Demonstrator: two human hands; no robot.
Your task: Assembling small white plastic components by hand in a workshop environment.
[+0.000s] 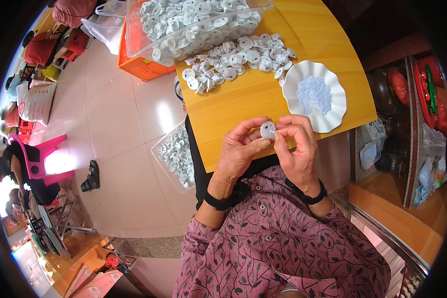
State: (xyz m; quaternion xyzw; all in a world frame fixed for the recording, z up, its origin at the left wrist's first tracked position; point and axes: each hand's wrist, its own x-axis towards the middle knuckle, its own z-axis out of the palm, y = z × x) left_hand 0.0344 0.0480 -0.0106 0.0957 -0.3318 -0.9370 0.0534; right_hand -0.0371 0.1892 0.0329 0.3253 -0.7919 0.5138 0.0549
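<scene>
Over the table's near edge, my left hand (241,149) grips a small round white plastic part (267,130) between thumb and fingers. Dark slots show in its face. My right hand (300,151) is closed in a pinch at the right edge of this part, its fingertips touching it. Whatever lies between those right fingertips is too small to make out. Just beyond the right hand stands a white scalloped plate (338,107) with a heap of small pale bluish pieces (314,94). Farther back, a loose pile of similar white plastic parts (238,59) lies on the yellow wooden table (223,114).
A clear bin (198,27) full of white parts rests by an orange crate (146,69) at the far left. Another clear tray (176,156) of parts is on the floor. Shelves (407,129) stand at right; a pink chair (42,156) and several people are at left.
</scene>
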